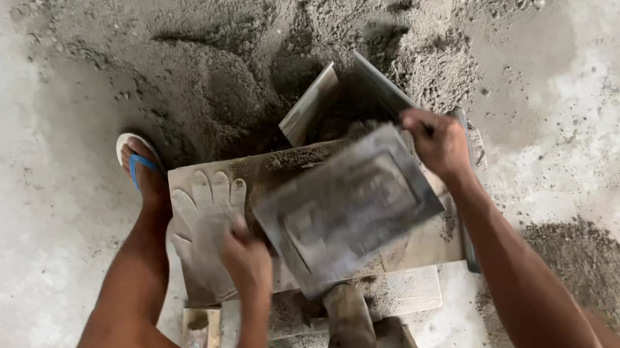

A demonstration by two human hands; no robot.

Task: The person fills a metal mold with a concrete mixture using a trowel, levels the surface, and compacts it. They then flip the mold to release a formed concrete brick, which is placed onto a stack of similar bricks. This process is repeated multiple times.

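My left hand [244,255] grips the near left corner of a flat grey rectangular plate [348,207], which is blurred with motion. My right hand [435,140] holds the plate's far right corner. The plate hovers tilted over a wooden board [425,242] dusted with sand mix. Behind it stands an open metal mould [329,99] with angled walls, pushed into the pile of grey sand mix [236,59].
A pale work glove [203,220] lies on the board's left end. My left foot in a blue-strapped sandal [138,165] rests beside it. A cylindrical mortar-caked handle [349,327] lies on wooden pieces near me. A smaller sand heap [593,271] sits right.
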